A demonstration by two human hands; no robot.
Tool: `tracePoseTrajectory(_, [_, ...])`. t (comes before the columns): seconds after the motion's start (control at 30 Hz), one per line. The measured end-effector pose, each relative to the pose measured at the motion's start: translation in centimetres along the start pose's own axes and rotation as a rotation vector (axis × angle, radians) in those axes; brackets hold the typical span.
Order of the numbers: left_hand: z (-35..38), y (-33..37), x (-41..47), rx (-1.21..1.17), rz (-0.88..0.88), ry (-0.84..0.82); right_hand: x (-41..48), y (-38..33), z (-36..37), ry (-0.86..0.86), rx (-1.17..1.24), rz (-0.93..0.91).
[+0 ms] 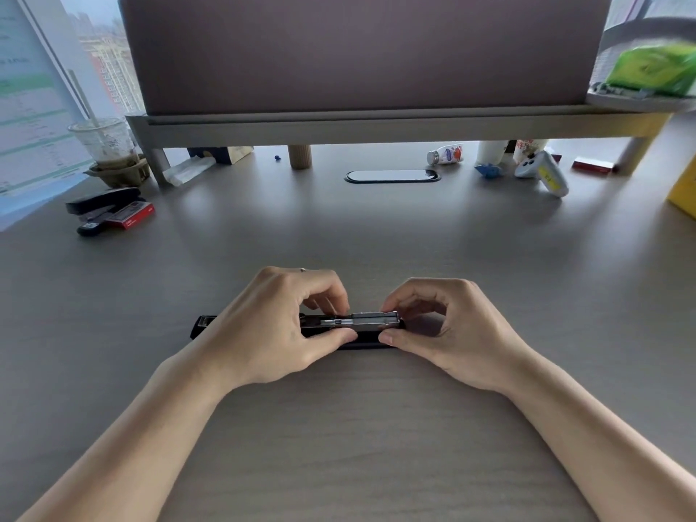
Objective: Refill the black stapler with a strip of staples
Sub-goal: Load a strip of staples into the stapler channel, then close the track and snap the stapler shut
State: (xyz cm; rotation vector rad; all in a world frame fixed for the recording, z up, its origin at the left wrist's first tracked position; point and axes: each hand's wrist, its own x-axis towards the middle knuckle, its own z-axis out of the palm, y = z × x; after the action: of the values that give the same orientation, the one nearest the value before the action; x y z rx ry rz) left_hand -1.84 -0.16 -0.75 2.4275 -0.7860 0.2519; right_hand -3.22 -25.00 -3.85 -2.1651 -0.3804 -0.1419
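A black stapler [361, 339] lies flat on the grey desk, folded out wide, its lid end [203, 322] poking out to the left. Its metal staple channel faces up, and a silvery strip of staples [374, 319] sits in the channel's right half. My left hand [278, 325] pinches the channel's middle between thumb and fingers. My right hand [448, 329] pinches the right end of the stapler at the staple strip. The stapler's middle is hidden under my left hand.
At the far left lie a second black stapler [99, 203] and a red staple box [130, 214]. A plastic cup [105, 143] stands behind them. A monitor riser [376, 124] spans the back, with a small bottle [446, 155] and a white device [546, 173] under it.
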Motion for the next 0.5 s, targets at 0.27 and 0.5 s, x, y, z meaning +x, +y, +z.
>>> tracePoseTrajectory(0.27, [-4.4, -2.6, -1.9, 0.152, -0.196, -0.234, -0.2, -0.6, 0.0, 0.016, -0.025, 0.02])
tracePoseTrajectory(0.5, [-6.3, -0.4, 0.3, 0.385, -0.171, -0.423, -0.3, -0.5, 0.2, 0.02, -0.035, 0.045])
